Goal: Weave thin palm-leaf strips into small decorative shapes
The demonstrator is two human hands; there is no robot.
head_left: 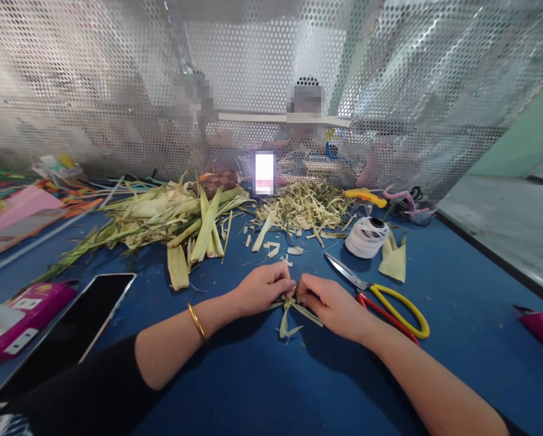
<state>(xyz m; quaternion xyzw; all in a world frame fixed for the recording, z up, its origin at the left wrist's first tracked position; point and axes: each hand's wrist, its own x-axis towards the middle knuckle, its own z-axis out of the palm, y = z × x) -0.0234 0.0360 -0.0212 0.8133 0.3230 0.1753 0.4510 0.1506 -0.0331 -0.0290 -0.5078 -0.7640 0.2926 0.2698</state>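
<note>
Several pale green corn husk strips (286, 324) hang below my fingers, gathered at the top into a small bunch. My left hand (266, 287) pinches the bunch from the left with closed fingers. From the right, my right hand (328, 303) is also closed at the top of the bunch; what exactly lies between its fingertips is hidden. Scissors (366, 287) with one red and one yellow handle lie open just right of my right hand. Behind them stands a spool of white thread (366, 237), with a folded piece of husk (393, 259) beside it.
A large pile of husks (157, 209) lies back left, and shredded strips (305, 209) lie back centre. A yellow-handled cutter (366, 197) is behind the spool. At left are a phone (66, 333) and a magenta tissue pack (30, 321). A perforated metal screen (262, 60) closes off the back.
</note>
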